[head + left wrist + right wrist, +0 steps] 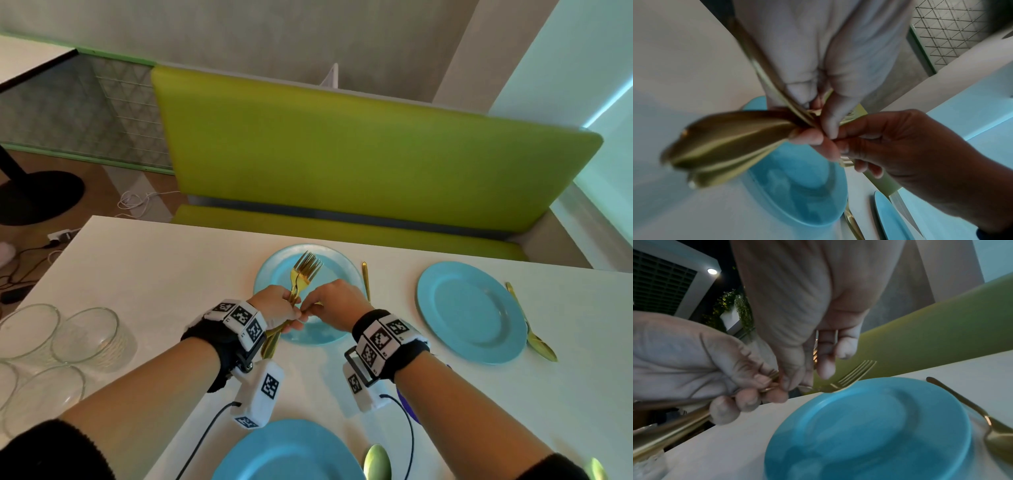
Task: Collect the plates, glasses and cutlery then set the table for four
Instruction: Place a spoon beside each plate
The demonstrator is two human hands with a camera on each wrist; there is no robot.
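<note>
My left hand [286, 313] grips a bundle of gold forks [305, 270] over the far blue plate [329, 335], tines pointing away from me. The handles [725, 142] stick out below the fist in the left wrist view. My right hand [313, 306] meets it from the right and pinches one fork of the bundle between thumb and forefinger. In the right wrist view that fork [855, 374] shows its tines above the plate [869, 426]. A second blue plate [471, 311] lies at the right, a third [287, 452] near me.
Gold spoons lie right of each plate: one [365, 281] by the far plate, one [531, 325] by the right plate, one [376, 462] near me. Several clear glasses [85, 335] stand at the table's left edge. A green bench [342, 154] runs behind the table.
</note>
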